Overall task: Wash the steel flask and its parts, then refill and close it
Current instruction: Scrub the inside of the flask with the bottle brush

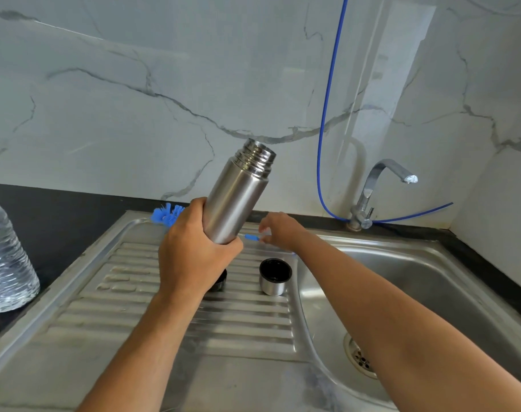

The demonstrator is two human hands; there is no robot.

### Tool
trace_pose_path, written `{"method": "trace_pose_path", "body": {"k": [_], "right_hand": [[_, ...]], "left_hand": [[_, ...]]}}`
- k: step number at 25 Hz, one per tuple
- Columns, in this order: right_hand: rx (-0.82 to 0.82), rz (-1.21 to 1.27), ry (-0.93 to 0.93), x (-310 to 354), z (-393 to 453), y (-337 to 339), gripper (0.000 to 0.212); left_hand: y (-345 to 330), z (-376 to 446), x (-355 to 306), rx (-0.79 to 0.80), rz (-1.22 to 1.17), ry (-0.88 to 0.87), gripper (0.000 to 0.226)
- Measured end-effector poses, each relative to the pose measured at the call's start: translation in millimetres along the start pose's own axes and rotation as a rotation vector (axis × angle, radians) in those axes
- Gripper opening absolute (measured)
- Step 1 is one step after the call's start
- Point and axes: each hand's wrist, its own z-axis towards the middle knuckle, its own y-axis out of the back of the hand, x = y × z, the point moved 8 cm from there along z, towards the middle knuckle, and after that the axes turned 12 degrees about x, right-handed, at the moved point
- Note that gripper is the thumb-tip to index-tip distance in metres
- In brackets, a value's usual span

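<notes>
My left hand (194,248) grips the lower part of the open steel flask (238,194), which tilts to the right above the ribbed drainboard (170,316). My right hand (278,230) reaches behind the flask and pinches the blue handle of the bottle brush (252,237); the brush's blue bristles (165,215) lie at the drainboard's back edge. The steel cup lid (274,276) stands on the drainboard, open side up. A black stopper (219,282) sits partly hidden under my left wrist.
A clear plastic water bottle (6,257) stands on the black counter at the left. The sink basin (417,281) with its drain (362,356) lies at the right, below a steel tap (378,188). A blue tube (327,114) runs down the marble wall.
</notes>
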Motion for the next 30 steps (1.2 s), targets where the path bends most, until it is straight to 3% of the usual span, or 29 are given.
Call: {"method": "trace_pose_path", "body": {"k": [6, 10, 15, 20, 24, 30], "right_hand": [[0.083, -0.051, -0.053, 5.8, 10.1, -8.3, 0.026], [0.000, 0.099, -0.047, -12.1, -14.6, 20.4, 0.015], [-0.073, 0.243, -0.061, -45.8, -88.6, 67.5, 0.021], [-0.215, 0.251, -0.105, -85.9, -166.5, 108.5, 0.038], [-0.317, 0.278, -0.195, -106.6, -197.1, 127.2, 0.038], [-0.431, 0.274, -0.182, -109.3, -200.0, 147.9, 0.037]], "left_hand": [[-3.7, 1.3, 6.3, 0.020, 0.031, 0.008, 0.067], [3.5, 8.1, 18.7, 0.009, 0.000, 0.045, 0.076], [10.9, 12.9, 38.3, -0.030, 0.026, 0.109, 0.075], [12.9, 14.4, 63.5, -0.045, 0.093, 0.231, 0.076], [10.7, 14.9, 71.1, -0.039, 0.139, 0.263, 0.075], [6.9, 16.1, 71.9, -0.021, 0.209, 0.256, 0.072]]}}
